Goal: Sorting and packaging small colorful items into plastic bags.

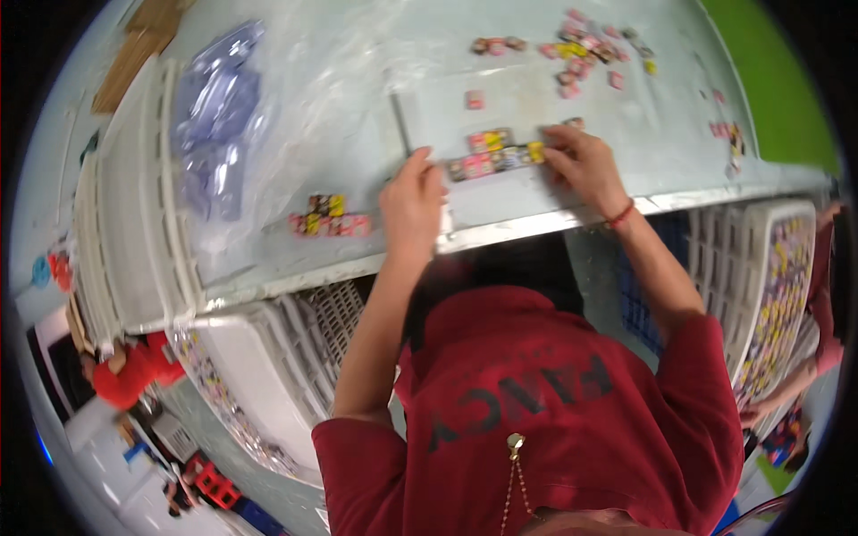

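Note:
At the table's near edge, my left hand (pixel 413 201) is curled closed around the lower part of a thin dark rod (pixel 400 121), which points away from me. A small white piece (pixel 445 219) shows beside its wrist side; whether it belongs to the rod I cannot tell. My right hand (pixel 585 165) pinches a small yellow block (pixel 536 152) at the right end of a row of small coloured blocks (pixel 487 165). A shorter row (pixel 489 139) sits against its far side. Beyond it, one pink block (pixel 475 99) lies alone.
A loose heap of small blocks (pixel 585 49) lies far right, with more blocks (pixel 733 143) near the right edge. Another grouped set (pixel 329 216) is left of my left hand. Clear plastic (pixel 219 116) and white trays (pixel 134 188) stand left. Crates (pixel 773 295) flank me below; other people are nearby.

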A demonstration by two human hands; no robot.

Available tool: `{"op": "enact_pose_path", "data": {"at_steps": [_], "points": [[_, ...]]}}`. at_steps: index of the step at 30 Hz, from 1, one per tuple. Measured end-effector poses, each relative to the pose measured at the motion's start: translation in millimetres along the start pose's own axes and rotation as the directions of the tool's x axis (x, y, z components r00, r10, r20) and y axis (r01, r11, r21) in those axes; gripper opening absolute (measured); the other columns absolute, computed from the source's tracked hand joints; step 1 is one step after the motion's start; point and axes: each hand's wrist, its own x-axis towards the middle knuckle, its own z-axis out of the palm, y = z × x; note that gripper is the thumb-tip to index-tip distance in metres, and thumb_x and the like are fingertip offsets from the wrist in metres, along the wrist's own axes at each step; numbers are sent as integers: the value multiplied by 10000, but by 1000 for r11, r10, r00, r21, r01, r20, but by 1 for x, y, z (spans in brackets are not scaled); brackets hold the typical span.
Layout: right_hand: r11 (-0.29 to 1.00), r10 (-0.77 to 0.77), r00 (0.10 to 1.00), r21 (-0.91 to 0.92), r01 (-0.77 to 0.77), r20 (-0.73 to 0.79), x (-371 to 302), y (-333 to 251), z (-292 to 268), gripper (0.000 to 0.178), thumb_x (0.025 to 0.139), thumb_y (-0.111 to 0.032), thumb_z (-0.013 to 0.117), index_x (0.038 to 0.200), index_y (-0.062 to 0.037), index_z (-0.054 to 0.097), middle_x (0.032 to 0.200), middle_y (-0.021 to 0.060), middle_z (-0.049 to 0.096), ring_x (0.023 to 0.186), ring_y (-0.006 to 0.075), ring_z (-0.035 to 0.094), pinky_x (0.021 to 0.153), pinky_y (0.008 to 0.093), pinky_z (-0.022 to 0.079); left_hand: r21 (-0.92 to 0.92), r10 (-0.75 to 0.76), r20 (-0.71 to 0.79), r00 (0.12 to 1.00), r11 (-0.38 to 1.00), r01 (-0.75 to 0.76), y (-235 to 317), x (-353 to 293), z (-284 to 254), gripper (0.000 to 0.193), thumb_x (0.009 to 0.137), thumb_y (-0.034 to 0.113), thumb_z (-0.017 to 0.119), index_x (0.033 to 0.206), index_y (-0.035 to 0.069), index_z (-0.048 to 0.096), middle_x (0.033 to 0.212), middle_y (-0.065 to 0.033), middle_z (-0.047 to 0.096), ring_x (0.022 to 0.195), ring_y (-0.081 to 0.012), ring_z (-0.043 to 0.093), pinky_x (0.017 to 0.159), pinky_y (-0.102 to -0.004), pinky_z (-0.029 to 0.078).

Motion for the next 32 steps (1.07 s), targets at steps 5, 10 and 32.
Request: {"op": "enact_pose_path", "data": {"at_steps": [5, 10, 32], "points": [[902, 253, 963, 338, -269, 91, -5, 12, -11, 134, 943, -136, 596, 1031, -35, 605, 800, 15, 635, 643, 75, 607, 556, 209, 498, -235, -9, -119, 993, 972, -19, -8, 4, 26, 235, 867, 74, 616, 1092, 5, 627, 846, -143, 659, 651, -190, 660, 601, -301, 510], [844, 225, 965, 468, -264, 138, -12, -15, 3, 94, 942, -129, 599, 997, -54, 603, 810, 2, 618, 649, 87, 609, 565, 221, 507, -458, -84, -67, 994, 888, 44, 6, -2, -1, 262, 899, 54, 606, 1151, -14, 615, 883, -40, 611, 696, -79, 588, 581, -219, 467], [895, 98, 876, 343, -285, 472, 3, -108, 152, 171, 922, -153, 641, 1037, -60, 555, 639, 13, 575, 491, 59, 512, 420, 205, 394, 341, 168, -425, 889, 940, -14, -54, -11, -178, 322, 845, 150, 700, 1144, 43, 645, 984, -86, 680, 732, -206, 638, 695, -290, 515]]}}
